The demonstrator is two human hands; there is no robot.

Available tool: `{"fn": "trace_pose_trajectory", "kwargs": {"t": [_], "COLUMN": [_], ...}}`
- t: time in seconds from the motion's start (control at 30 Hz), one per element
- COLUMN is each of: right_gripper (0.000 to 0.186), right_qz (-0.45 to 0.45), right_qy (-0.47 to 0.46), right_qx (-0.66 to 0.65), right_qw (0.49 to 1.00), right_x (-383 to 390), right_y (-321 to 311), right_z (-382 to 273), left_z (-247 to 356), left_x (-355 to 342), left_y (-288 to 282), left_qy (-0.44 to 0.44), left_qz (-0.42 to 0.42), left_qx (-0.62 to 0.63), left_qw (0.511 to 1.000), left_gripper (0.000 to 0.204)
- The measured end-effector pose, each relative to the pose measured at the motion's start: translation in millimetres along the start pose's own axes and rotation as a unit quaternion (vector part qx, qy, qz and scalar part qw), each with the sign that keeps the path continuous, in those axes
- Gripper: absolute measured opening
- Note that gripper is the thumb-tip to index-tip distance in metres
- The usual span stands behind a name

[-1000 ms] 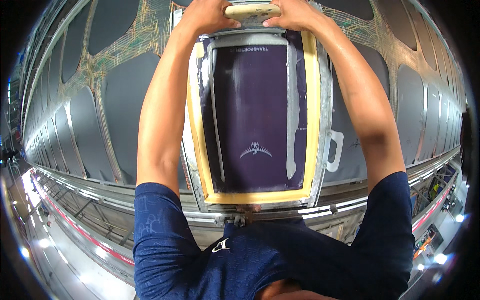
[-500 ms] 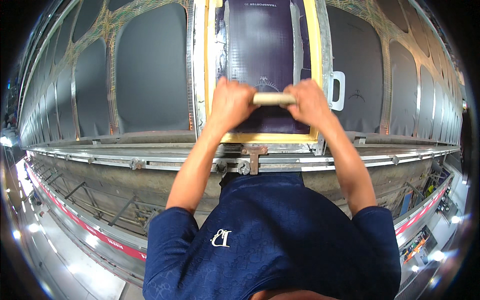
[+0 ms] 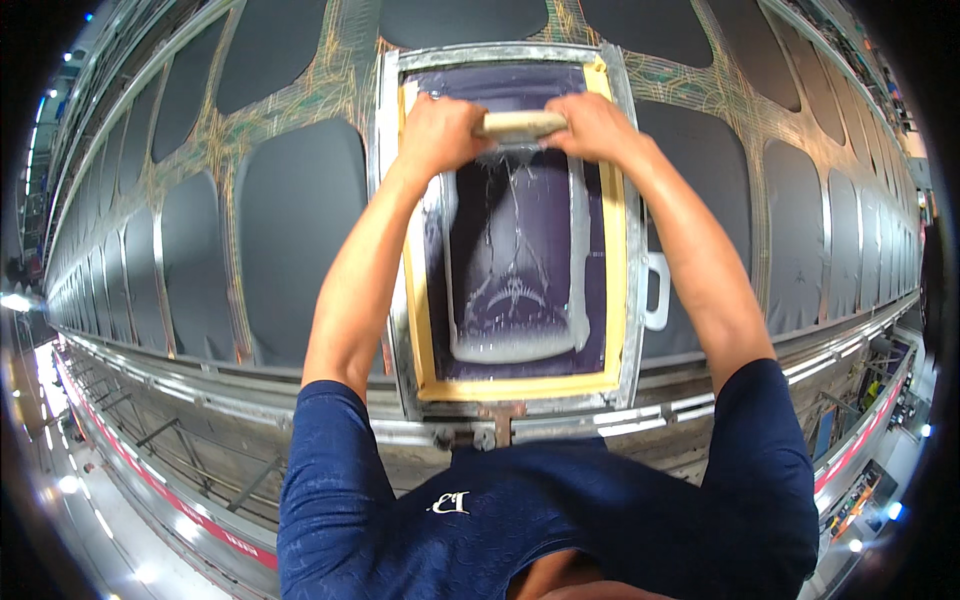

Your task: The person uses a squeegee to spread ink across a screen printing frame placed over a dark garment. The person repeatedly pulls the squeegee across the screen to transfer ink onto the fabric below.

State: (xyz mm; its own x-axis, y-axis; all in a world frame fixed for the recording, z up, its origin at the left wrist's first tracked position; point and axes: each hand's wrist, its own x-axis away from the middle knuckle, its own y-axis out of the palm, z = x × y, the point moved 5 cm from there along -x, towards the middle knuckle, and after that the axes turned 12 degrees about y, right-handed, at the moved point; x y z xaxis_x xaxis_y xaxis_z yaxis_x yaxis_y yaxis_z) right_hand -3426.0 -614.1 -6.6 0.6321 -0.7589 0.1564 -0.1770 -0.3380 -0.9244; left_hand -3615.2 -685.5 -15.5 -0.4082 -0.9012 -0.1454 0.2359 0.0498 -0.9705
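My left hand (image 3: 442, 132) and my right hand (image 3: 592, 127) are closed round the two ends of a pale-handled squeegee (image 3: 522, 124). It lies across the far part of a printing screen (image 3: 620, 330), a metal frame with yellow tape along its inner edges. The squeegee's blade is mostly hidden by the handle and my fingers. Nearer to me, the dark purple mesh (image 3: 490, 230) shows a crown-like design, wet streaks and a whitish band of ink (image 3: 525, 347) along the near end and sides.
Dark fabric panels (image 3: 300, 230) lie in rows on the patterned long table on both sides of the screen. A white D-shaped handle (image 3: 656, 290) sticks out at the frame's right side. A metal rail (image 3: 650, 418) runs along the table's near edge, close to my body.
Both hands have pushed the squeegee away from me, to the screen's far part. The near mesh with its streaks and whitish ink is now uncovered. My view has shifted forward too.
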Motion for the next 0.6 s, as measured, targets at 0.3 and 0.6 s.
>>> {"fn": "trace_pose_trajectory", "kwargs": {"t": [0.3, 0.6], "right_gripper": [0.038, 0.029], "right_qz": [-0.015, -0.035], "right_qy": [0.052, 0.038], "right_qx": [-0.025, 0.017], "right_qw": [0.998, 0.999], "right_x": [-107.5, 11.9], "right_y": [-3.5, 23.5], "right_z": [53.1, 4.3], "left_z": [-80.7, 6.2], "left_x": [-82.8, 12.9], "left_y": [17.0, 22.7], "left_qy": [-0.026, -0.011], "left_qz": [-0.032, 0.021], "left_qx": [0.010, 0.008], "left_qw": [0.999, 1.000], "left_gripper": [0.048, 0.035]}}
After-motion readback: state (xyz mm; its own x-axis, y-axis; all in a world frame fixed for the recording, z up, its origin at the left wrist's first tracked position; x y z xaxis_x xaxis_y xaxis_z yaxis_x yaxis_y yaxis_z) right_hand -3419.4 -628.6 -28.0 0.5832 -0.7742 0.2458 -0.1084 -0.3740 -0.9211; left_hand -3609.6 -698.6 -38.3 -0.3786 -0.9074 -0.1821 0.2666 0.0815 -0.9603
